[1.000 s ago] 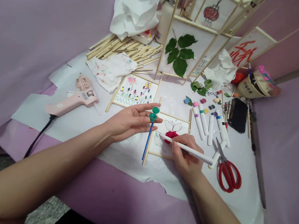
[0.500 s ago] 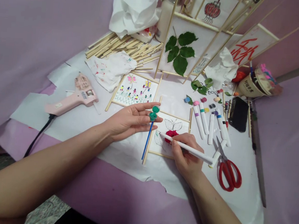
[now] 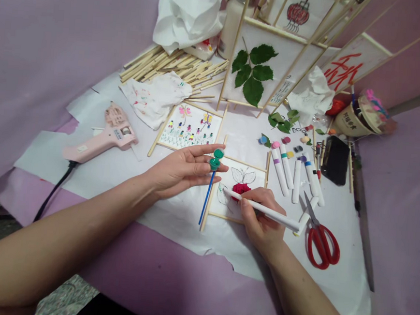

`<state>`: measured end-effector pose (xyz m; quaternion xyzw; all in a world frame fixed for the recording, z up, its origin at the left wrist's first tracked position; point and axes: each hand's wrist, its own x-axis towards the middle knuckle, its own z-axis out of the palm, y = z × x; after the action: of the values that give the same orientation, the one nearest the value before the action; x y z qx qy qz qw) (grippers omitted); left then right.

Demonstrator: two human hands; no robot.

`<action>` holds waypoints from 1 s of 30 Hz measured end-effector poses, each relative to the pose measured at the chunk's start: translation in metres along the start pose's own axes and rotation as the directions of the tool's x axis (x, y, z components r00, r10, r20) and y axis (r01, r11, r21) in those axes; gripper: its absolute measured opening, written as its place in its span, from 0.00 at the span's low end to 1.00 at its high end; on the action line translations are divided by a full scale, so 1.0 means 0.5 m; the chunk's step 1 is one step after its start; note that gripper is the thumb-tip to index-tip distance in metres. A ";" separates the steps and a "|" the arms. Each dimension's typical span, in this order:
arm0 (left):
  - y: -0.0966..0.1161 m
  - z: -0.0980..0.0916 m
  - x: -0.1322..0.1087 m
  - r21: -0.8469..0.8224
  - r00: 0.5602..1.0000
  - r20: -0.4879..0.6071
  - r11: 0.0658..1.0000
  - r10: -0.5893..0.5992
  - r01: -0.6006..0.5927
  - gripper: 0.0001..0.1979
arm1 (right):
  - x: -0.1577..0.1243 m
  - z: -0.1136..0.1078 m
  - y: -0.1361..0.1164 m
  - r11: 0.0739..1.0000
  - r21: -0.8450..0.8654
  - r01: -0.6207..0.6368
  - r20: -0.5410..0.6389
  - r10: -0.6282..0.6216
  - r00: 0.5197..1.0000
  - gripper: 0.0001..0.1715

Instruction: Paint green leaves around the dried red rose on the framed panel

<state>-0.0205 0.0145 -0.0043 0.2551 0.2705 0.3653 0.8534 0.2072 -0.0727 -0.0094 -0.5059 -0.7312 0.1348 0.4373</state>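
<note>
My left hand (image 3: 190, 168) pinches a small open pot of green paint (image 3: 214, 163) between thumb and fingers, its lid flipped up. Below the pot runs a thin blue stick (image 3: 206, 201); whether the hand also grips it I cannot tell. My right hand (image 3: 263, 215) is closed round a slim white paintbrush (image 3: 271, 212). The brush tip rests on or just over a leaf outline with green marks, on a small stick-framed white sheet (image 3: 224, 207). A dark red rose-like flower (image 3: 240, 190) sits on that sheet, partly behind the brush, with more outlined leaves above it.
Red-handled scissors (image 3: 321, 241) lie right of my right hand, near several white markers (image 3: 281, 170), paint pots and a black phone (image 3: 336, 160). At left rests a pink glue gun (image 3: 104, 139). Behind stand a leaf panel (image 3: 264, 60), a pile of sticks (image 3: 159, 66) and crumpled tissue (image 3: 190, 15).
The brush tip has shifted very slightly down and left over the outlined leaf. My left hand and the paint pot stay almost still.
</note>
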 end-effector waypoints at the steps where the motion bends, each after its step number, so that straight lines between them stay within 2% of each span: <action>1: 0.000 0.001 0.000 0.001 1.000 0.000 1.000 0.001 -0.001 0.24 | -0.002 0.001 0.001 1.000 -0.004 -0.001 -0.003 0.001 1.000 0.07; 24: 0.000 -0.003 0.000 0.005 1.000 0.009 1.000 0.008 -0.008 0.23 | 0.002 -0.004 0.002 1.000 -0.003 -0.003 -0.028 0.003 1.000 0.07; 30: -0.002 -0.003 0.000 0.008 1.000 0.013 1.000 0.015 -0.015 0.23 | 0.009 0.000 -0.003 1.000 -0.026 0.011 0.024 -0.011 1.000 0.07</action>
<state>-0.0209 0.0145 -0.0059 0.2629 0.2642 0.3691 0.8514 0.2059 -0.0696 -0.0061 -0.5058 -0.7408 0.1290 0.4228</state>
